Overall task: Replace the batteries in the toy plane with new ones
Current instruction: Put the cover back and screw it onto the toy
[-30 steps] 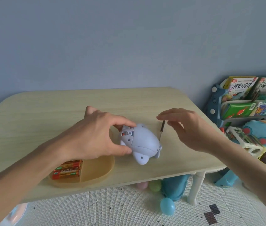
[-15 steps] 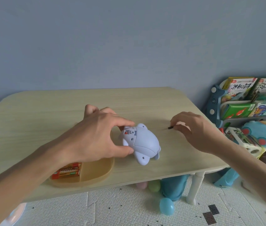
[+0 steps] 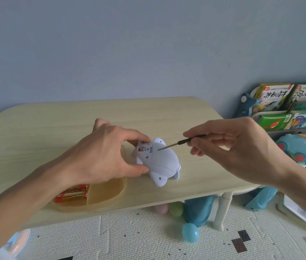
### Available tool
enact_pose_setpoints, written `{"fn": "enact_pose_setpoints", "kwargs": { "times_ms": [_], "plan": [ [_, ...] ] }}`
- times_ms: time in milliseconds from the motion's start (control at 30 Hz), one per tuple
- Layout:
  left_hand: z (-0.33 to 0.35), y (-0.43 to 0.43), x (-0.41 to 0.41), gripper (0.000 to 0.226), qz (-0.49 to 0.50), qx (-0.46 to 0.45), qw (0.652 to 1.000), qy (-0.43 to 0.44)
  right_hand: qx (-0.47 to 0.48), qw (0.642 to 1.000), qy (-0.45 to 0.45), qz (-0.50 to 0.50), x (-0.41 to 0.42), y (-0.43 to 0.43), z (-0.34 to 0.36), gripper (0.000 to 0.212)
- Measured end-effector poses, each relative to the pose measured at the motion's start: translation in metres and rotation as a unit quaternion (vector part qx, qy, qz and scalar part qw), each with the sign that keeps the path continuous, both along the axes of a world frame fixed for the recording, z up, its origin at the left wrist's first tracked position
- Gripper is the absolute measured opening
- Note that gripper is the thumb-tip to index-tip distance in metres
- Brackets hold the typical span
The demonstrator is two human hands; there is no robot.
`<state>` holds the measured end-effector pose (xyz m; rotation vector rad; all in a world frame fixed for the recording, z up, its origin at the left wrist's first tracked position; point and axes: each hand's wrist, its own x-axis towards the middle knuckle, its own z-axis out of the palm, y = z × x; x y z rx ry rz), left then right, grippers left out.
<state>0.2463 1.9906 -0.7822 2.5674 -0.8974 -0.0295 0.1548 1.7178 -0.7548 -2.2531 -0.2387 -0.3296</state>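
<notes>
The pale lilac toy plane (image 3: pixel 162 162) lies belly-up on the wooden table (image 3: pixel 54 132). My left hand (image 3: pixel 103 152) grips its left end between thumb and fingers. My right hand (image 3: pixel 240 147) pinches a small dark screwdriver (image 3: pixel 178 143), whose tip points at the plane's underside near the small recessed part. Orange batteries (image 3: pixel 72 193) lie in the left section of an amber divided dish (image 3: pixel 107 190) at the table's front left, partly hidden by my left forearm.
A rack of children's books (image 3: pixel 289 107) and a blue toy vehicle (image 3: pixel 302 149) stand to the right of the table. Plastic balls (image 3: pixel 190 232) lie on the foam floor mat under the table's front edge, by a white table leg (image 3: pixel 221 209).
My right hand picked the screwdriver up off the table and brought it left, tip toward the plane's underside. My left hand kept hold of the plane.
</notes>
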Motion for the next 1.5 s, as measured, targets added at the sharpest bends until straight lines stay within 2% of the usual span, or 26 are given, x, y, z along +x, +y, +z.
{"fn": "enact_pose_setpoints", "kwargs": {
  "times_ms": [400,567,767,800,900,933,967,1067,1200,1333,1433,1500],
  "plan": [
    [0.0,-0.001,-0.001,0.069,-0.007,-0.003,0.999,-0.039,-0.009,1.0,-0.022,0.013,0.0,0.015,0.0,0.016],
    [-0.002,-0.001,-0.001,0.068,-0.015,0.003,0.998,-0.053,-0.087,0.992,-0.091,0.029,0.0,0.018,0.003,0.016],
    [0.001,0.001,-0.006,0.059,-0.029,-0.043,0.997,-0.057,-0.14,0.98,-0.135,0.049,0.003,0.024,0.009,0.005],
    [0.003,0.001,-0.008,0.056,-0.034,-0.055,0.996,-0.062,-0.134,0.981,-0.135,0.042,0.004,0.026,0.008,0.01],
    [0.007,-0.002,-0.013,0.048,-0.056,-0.072,0.992,-0.085,-0.14,0.981,-0.134,-0.003,0.005,0.033,0.002,0.048],
    [0.008,-0.002,-0.014,0.047,-0.058,-0.078,0.991,-0.087,-0.142,0.98,-0.136,-0.017,0.005,0.035,0.001,0.053],
    [0.008,-0.002,-0.015,0.046,-0.057,-0.085,0.991,-0.084,-0.133,0.982,-0.13,-0.027,0.005,0.035,0.001,0.05],
    [0.008,-0.002,-0.014,0.046,-0.047,-0.08,0.993,-0.074,-0.066,0.994,-0.085,-0.023,0.006,0.035,0.003,0.019],
    [0.007,-0.001,-0.012,0.049,-0.041,-0.063,0.994,-0.084,-0.012,0.999,-0.038,0.019,0.004,0.034,0.008,0.006],
    [0.006,0.001,-0.013,0.051,-0.047,-0.077,0.992,-0.089,-0.054,0.998,-0.028,0.014,0.002,0.03,0.008,0.015],
    [0.008,-0.001,-0.016,0.044,-0.054,-0.071,0.99,-0.108,-0.126,0.99,-0.056,-0.022,0.002,0.035,0.003,0.042],
    [0.007,-0.001,-0.016,0.043,-0.048,-0.08,0.99,-0.104,-0.143,0.987,-0.055,-0.037,0.002,0.038,0.003,0.043]
  ]
}}
